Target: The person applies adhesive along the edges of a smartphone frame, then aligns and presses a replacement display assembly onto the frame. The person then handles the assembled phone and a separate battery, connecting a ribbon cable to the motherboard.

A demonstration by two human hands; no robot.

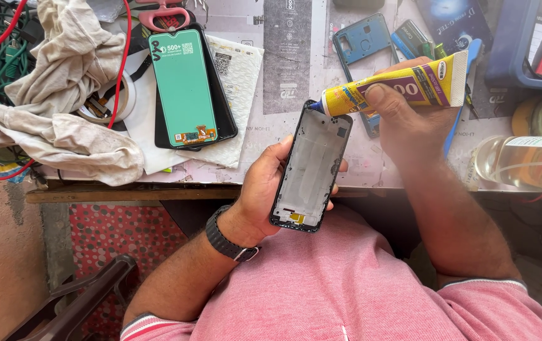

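Note:
My left hand (261, 192) holds a black phone frame (311, 166) upright over the table's front edge, its bare grey inside facing me. My right hand (403, 117) grips a yellow glue tube (397, 87), thumb pressed on its side. The tube's blue nozzle touches the top left corner of the frame. A dark watch sits on my left wrist (228, 237).
A phone screen with a green film (184, 85) lies on white packaging at the back left. Beige cloths (63, 82) and red cables lie left of it. A blue phone frame (362, 41), a blue bin (523, 44) and a clear bottle (523, 164) are on the right.

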